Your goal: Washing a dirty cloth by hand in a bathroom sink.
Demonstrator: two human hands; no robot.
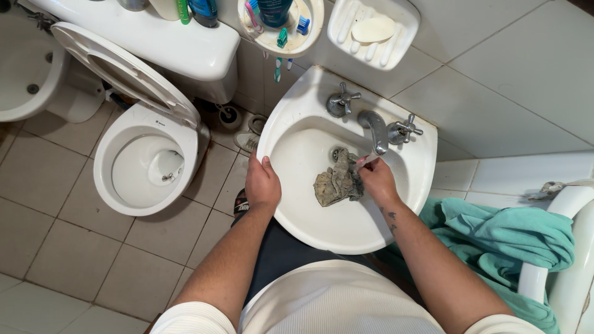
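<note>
**Bathroom sink, wet rag under the tap**

White-tiled bathroom, seen from above. A crumpled grey-brown rag [337, 180] lies in the white basin [322, 229], bunched just below the drain, its long axis running from about 1 o'clock down to 7 o'clock. The right hand [377, 179] sits at the rag's 3 o'clock edge, touching it, fingers curled and pinched on the cloth directly under the chrome spout [374, 128]. This hand is the nearer one by far.

The left hand [262, 184] is apart from the rag, at its 9 o'clock, fingers pressed together and hooked over the basin's rim.

Two cross-handle taps [341, 100] flank the spout at 12 o'clock. Beyond, a soap dish [371, 31] hangs on the wall; an open toilet [145, 164] stands at 9 o'clock, a teal towel [501, 238] at 4 o'clock.
</note>
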